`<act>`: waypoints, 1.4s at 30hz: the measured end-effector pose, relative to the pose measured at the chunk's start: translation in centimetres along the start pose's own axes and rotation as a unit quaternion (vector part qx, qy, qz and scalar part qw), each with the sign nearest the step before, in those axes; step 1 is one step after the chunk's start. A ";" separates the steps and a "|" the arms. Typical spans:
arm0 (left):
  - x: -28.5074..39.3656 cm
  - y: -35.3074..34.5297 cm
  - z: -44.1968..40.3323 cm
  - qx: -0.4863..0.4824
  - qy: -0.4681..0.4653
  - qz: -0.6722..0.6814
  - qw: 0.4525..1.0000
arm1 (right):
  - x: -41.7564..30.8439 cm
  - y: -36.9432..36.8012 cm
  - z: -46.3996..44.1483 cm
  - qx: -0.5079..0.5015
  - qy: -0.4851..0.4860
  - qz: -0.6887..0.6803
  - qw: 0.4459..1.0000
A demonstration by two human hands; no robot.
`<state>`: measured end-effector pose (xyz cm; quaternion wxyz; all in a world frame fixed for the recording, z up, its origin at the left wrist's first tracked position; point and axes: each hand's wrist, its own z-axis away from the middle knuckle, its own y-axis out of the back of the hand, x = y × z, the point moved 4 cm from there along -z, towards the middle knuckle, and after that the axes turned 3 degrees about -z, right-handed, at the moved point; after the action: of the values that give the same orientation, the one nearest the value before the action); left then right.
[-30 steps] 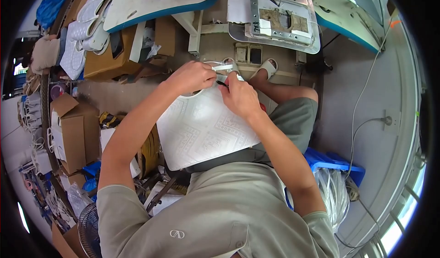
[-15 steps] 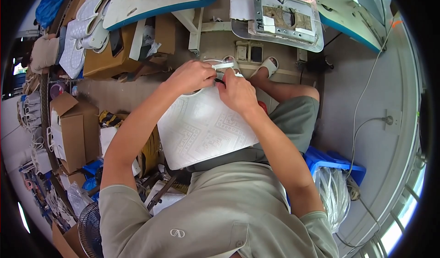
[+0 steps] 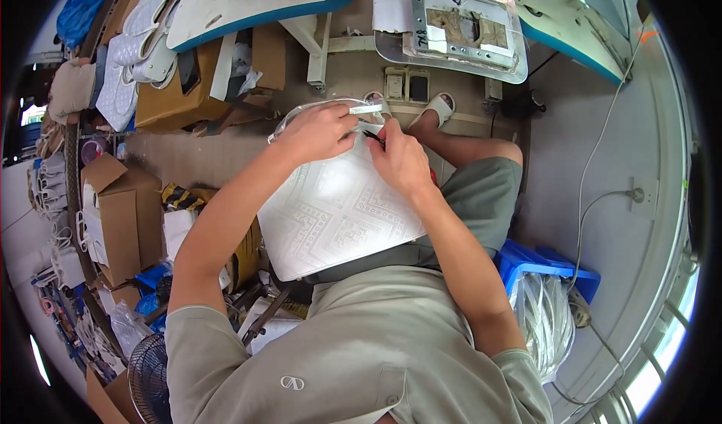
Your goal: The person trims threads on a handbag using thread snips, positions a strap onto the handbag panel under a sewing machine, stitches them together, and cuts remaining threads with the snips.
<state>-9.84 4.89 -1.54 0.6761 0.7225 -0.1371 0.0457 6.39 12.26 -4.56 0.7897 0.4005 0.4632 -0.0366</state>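
A white bag (image 3: pixel 338 206) with an embossed pattern rests across my lap, its top edge pointing away from me. My left hand (image 3: pixel 325 132) is closed at that top edge, and a short white strap (image 3: pixel 367 109) sticks out past its fingers. Close by, my right hand (image 3: pixel 401 157) grips a small black tool (image 3: pixel 372 136), whose tip lies near the bag's edge. The kind of tool is mostly hidden by the fingers. Beyond my left hand, a pale clear loop (image 3: pixel 286 119) curves out from the bag.
Ahead stands a sewing machine with a metal clamp frame (image 3: pixel 466 36), above a foot pedal (image 3: pixel 406 85). A teal-edged table (image 3: pixel 263 10) is at the upper left. Cardboard boxes (image 3: pixel 120 221) and white bags (image 3: pixel 139 55) line the left side. A blue bin (image 3: pixel 549 258) sits at right.
My right hand has drawn slightly back and right, showing more of the black tool. My left hand has shifted slightly, and more of the pale loop shows beyond it.
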 end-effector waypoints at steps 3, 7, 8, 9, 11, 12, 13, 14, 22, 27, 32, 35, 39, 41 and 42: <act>-0.1 -0.8 -0.1 0.001 -0.006 -0.061 0.998 | -0.1 0.2 -0.2 -0.018 -0.014 0.009 1.000; -1.1 -1.4 0.4 0.020 0.031 -0.029 0.999 | -1.0 0.1 -0.7 -0.011 0.013 0.006 1.000; -1.2 -1.5 0.5 0.019 0.031 -0.030 0.999 | -1.1 0.0 -0.9 -0.009 0.018 0.004 1.000; -1.4 -1.3 0.7 0.042 0.044 -0.001 0.998 | -1.2 -0.2 -1.0 -0.009 0.017 0.003 1.000; -1.5 -1.3 0.8 0.065 0.057 0.028 0.996 | -1.5 -0.5 -1.2 0.010 0.037 0.007 0.999; -1.6 -1.3 0.9 0.076 0.061 0.039 0.995 | -1.6 -0.6 -1.4 0.009 0.037 0.007 0.999; -1.7 -1.2 1.0 0.086 0.066 0.049 0.993 | -1.7 -0.7 -1.6 0.002 0.029 0.020 0.999; -1.7 -1.1 1.1 0.086 0.067 0.049 0.993 | -1.8 -0.8 -1.8 -0.005 0.021 0.034 0.999; -2.2 -1.3 1.3 0.056 0.114 0.103 0.987 | -2.5 -0.2 -2.4 -0.013 -0.008 0.031 0.999; -2.0 -1.7 1.1 0.076 0.100 0.108 0.986 | -1.9 -0.3 -2.4 -0.025 -0.033 0.039 0.998; -2.4 -1.8 1.3 0.087 0.092 0.103 0.987 | -2.2 -0.7 -3.1 -0.016 -0.010 0.045 0.999; -2.6 -1.8 1.4 0.085 0.116 0.103 0.984 | -1.5 -0.7 -3.4 -0.029 0.017 0.037 0.999; -2.5 -1.6 1.3 0.082 0.160 0.167 0.969 | -1.2 0.0 -2.8 -0.047 0.031 0.022 0.998; -2.5 -1.8 1.1 0.086 0.164 0.177 0.967 | -1.5 0.2 -2.5 -0.042 0.040 0.018 0.998; -2.6 -1.9 1.1 0.078 0.163 0.184 0.966 | -1.5 0.3 -2.6 -0.042 0.040 0.019 0.998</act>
<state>-11.99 4.24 -4.08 0.6108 0.7180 -0.1517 0.2972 3.87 13.70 -3.86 0.7874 0.3764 0.4879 0.0136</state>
